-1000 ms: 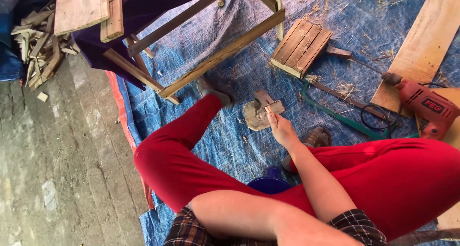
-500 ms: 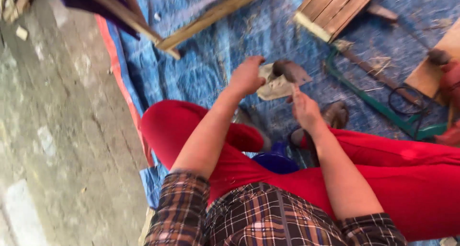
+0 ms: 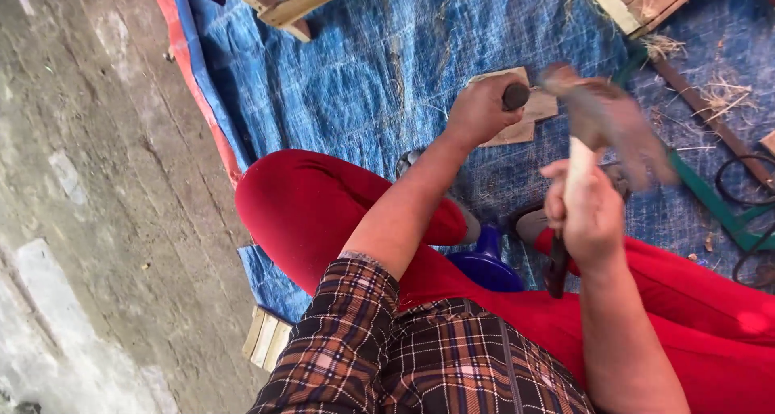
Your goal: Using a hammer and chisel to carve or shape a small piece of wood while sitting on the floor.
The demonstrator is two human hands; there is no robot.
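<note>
My right hand (image 3: 593, 212) has swung a hammer (image 3: 609, 119) up (its head blurred) since a moment ago, fist wrapped on the handle. My left hand (image 3: 480, 107) grips a dark-ended chisel (image 3: 517, 96) over the far wood piece (image 3: 525, 115) on the blue tarp (image 3: 363, 83); I judge striking underway.

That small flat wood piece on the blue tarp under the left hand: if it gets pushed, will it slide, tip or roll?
The wood piece lies flat, so rolling or tipping looks unlikely. It seems thin, probably light and stiff. The woven tarp may drag on it; the left hand presses a dark-handled tool near it.
</note>
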